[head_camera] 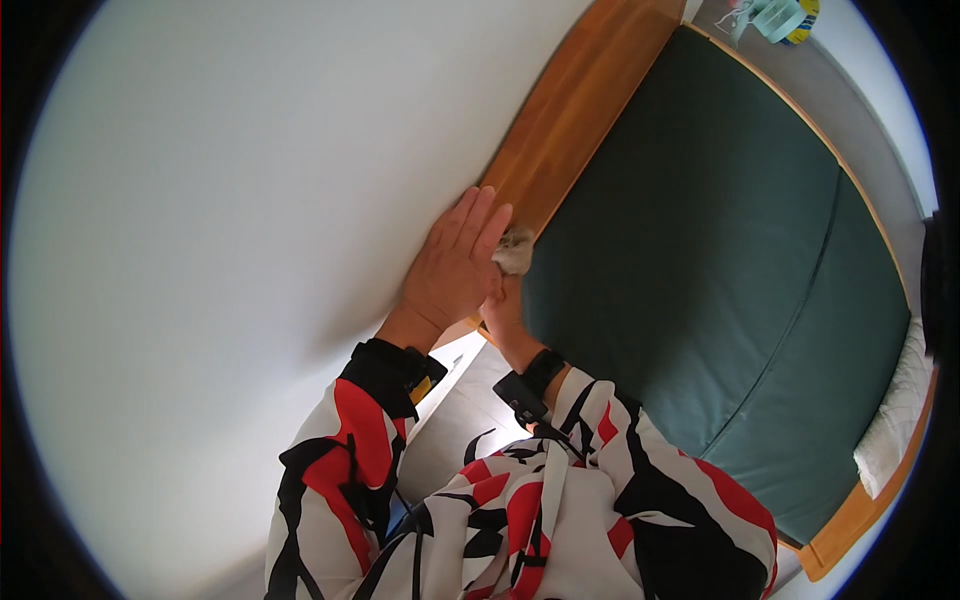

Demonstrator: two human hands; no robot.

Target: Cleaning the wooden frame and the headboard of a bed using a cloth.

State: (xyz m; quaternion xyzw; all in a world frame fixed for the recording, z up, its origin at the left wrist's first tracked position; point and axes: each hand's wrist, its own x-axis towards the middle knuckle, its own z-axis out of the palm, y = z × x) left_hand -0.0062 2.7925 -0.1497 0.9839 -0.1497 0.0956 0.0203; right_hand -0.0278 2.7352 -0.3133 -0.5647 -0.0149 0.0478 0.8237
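Note:
My left hand [454, 262] lies with fingers extended and close together, at the edge of the white wall and over the end of a varnished wooden rail [581, 105]. Just right of it, my right hand [506, 307] is partly covered by the left. A crumpled greyish-beige cloth [515, 253] shows beyond the right hand, against the rail; the right hand's fingers are hidden, so its grip on the cloth cannot be made out. Both wrists wear black bands with small devices.
A dark green padded cushion or mattress [697, 247] in a wooden frame fills the right side. White quilted fabric [892, 420] lies at its lower right edge. A mint-green object [780, 19] stands at the top right. Pale floor [465, 397] shows between my arms.

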